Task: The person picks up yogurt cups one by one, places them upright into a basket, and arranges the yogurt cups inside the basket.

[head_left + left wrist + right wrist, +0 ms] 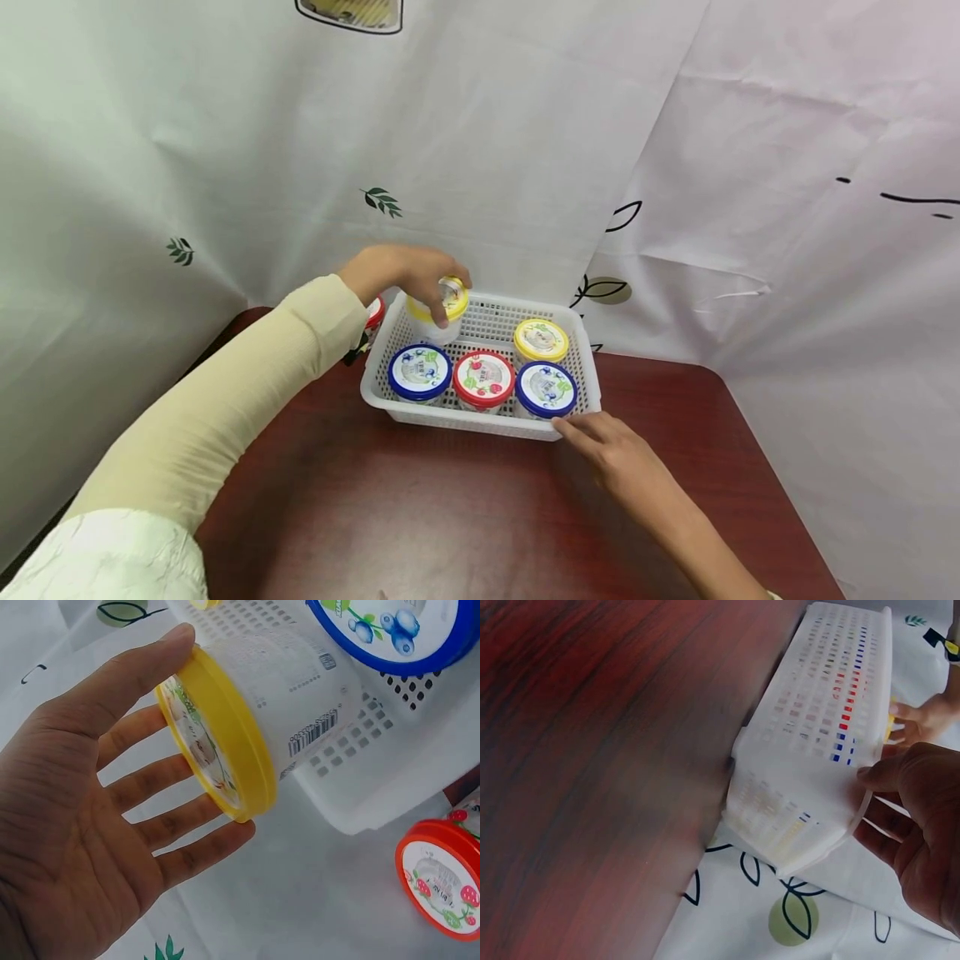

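My left hand (416,273) grips a clear plastic tub with a yellow lid (232,742) by its lid, thumb on one side and fingers on the other. The tub is at the back left corner of a white perforated basket (480,423). My right hand (618,450) holds the basket's front right rim, with the thumb (877,776) outside and the fingers inside. In the basket stand two blue-lidded tubs, one at left (420,371) and one at right (547,389), a red-lidded tub (483,379) between them, and another yellow-lidded tub (541,340) behind.
Another red-lidded tub (442,881) is outside the basket, at its left side, partly hidden by my left arm in the head view. The dark red table (420,500) extends in front. A pale patterned cloth (480,167) hangs close behind the basket.
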Demonstrator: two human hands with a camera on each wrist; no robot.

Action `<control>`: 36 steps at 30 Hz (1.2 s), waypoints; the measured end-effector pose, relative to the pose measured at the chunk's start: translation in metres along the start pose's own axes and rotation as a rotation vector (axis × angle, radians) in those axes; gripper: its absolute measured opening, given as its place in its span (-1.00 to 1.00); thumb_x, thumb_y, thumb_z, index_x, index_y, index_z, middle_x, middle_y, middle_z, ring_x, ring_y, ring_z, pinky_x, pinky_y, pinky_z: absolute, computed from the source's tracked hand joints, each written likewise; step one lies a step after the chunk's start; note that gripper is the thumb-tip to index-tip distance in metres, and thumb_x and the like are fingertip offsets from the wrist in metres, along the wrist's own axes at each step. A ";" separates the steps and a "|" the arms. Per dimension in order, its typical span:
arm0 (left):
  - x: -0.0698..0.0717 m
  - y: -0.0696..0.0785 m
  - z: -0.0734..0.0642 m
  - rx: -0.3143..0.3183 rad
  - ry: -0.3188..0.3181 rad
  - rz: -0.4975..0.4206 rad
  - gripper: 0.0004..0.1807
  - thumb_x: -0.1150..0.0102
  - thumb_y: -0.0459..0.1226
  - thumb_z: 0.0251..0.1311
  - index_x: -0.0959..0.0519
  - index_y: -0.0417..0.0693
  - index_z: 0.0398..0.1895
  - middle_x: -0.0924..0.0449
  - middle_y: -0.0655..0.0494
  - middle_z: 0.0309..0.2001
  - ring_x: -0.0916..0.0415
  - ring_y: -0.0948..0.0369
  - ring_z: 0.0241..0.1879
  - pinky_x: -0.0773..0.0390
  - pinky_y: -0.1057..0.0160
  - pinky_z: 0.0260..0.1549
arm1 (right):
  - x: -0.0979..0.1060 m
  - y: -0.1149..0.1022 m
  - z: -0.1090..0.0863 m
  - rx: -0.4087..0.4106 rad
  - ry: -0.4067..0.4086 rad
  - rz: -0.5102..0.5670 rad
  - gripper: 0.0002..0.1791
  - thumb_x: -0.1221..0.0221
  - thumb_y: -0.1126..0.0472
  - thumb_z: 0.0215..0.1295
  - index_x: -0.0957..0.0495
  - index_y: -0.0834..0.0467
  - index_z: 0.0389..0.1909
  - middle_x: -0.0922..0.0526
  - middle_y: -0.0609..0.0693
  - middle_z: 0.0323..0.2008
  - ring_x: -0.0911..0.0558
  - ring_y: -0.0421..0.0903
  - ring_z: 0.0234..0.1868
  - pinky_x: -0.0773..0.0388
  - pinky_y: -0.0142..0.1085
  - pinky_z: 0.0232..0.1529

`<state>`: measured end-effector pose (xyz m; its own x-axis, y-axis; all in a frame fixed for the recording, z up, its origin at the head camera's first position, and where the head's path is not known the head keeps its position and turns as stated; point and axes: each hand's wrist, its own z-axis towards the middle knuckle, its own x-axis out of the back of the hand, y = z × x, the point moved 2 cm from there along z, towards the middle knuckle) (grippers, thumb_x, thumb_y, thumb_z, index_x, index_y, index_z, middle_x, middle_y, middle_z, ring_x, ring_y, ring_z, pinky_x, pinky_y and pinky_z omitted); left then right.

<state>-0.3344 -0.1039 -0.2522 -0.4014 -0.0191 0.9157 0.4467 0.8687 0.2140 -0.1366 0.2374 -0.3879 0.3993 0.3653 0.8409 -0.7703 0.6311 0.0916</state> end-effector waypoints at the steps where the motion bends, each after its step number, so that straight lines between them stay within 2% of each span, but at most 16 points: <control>1: 0.000 0.002 0.002 -0.004 0.002 -0.004 -0.07 -0.65 -0.03 0.26 -0.47 0.15 0.69 -0.41 -0.07 0.68 -0.36 -0.13 0.60 -0.42 -0.31 0.61 | 0.000 0.000 0.000 -0.001 -0.001 -0.003 -0.18 -0.56 0.63 -0.07 -0.78 0.13 0.32 -0.80 0.03 0.08 -0.80 0.00 0.05 -0.80 -0.11 0.06; 6: -0.002 0.010 0.013 -0.017 -0.007 0.005 -0.05 -0.65 -0.03 0.28 -0.44 0.13 0.71 -0.37 -0.06 0.72 -0.29 -0.12 0.70 -0.34 -0.27 0.67 | 0.000 0.001 0.000 0.005 0.005 -0.004 -0.19 -0.56 0.63 -0.07 -0.79 0.14 0.31 -0.80 0.04 0.07 -0.80 0.01 0.04 -0.81 -0.10 0.06; 10: -0.008 0.015 0.022 -0.026 -0.023 0.002 -0.05 -0.64 -0.01 0.30 -0.43 0.12 0.72 -0.34 -0.04 0.74 -0.24 -0.12 0.74 -0.31 -0.24 0.70 | -0.001 0.001 0.000 0.015 0.016 0.002 -0.15 -0.56 0.66 -0.15 -0.79 0.15 0.30 -0.80 0.05 0.06 -0.80 0.01 0.02 -0.80 -0.10 0.04; 17: -0.019 0.018 0.034 -0.049 -0.019 0.002 -0.05 -0.61 0.01 0.34 -0.41 0.09 0.73 -0.32 -0.05 0.75 -0.23 -0.10 0.75 -0.30 -0.19 0.71 | -0.003 0.001 -0.001 0.020 0.025 0.006 -0.24 -0.57 0.60 -0.02 -0.80 0.14 0.29 -0.80 0.03 0.04 -0.79 -0.01 -0.01 -0.80 -0.14 0.02; 21: -0.023 0.020 0.041 -0.050 -0.015 -0.004 -0.05 -0.60 0.03 0.34 -0.41 0.08 0.74 -0.32 -0.06 0.75 -0.22 -0.11 0.76 -0.28 -0.18 0.73 | -0.003 0.000 -0.001 0.013 0.023 -0.002 -0.22 -0.58 0.61 -0.05 -0.80 0.13 0.29 -0.80 0.03 0.04 -0.79 -0.01 -0.01 -0.80 -0.13 0.02; 31: -0.035 0.019 0.055 0.001 -0.036 -0.006 -0.08 -0.59 0.04 0.36 -0.43 0.07 0.72 -0.35 -0.08 0.73 -0.23 -0.11 0.75 -0.28 -0.18 0.73 | -0.004 0.000 -0.002 0.025 0.030 0.006 -0.24 -0.56 0.60 -0.02 -0.80 0.14 0.30 -0.80 0.03 0.04 -0.79 -0.01 0.00 -0.79 -0.14 0.04; 36: -0.040 0.024 0.061 -0.005 -0.049 0.013 -0.10 -0.57 0.05 0.38 -0.43 0.08 0.72 -0.36 -0.06 0.73 -0.25 -0.10 0.75 -0.29 -0.15 0.72 | -0.002 0.001 -0.003 0.025 0.029 0.006 -0.23 -0.56 0.61 -0.02 -0.79 0.13 0.31 -0.80 0.03 0.05 -0.79 -0.01 0.01 -0.79 -0.13 0.05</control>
<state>-0.3566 -0.0521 -0.3043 -0.4342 0.0165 0.9007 0.4558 0.8664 0.2038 -0.1367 0.2391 -0.3911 0.4088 0.3893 0.8255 -0.7847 0.6118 0.1000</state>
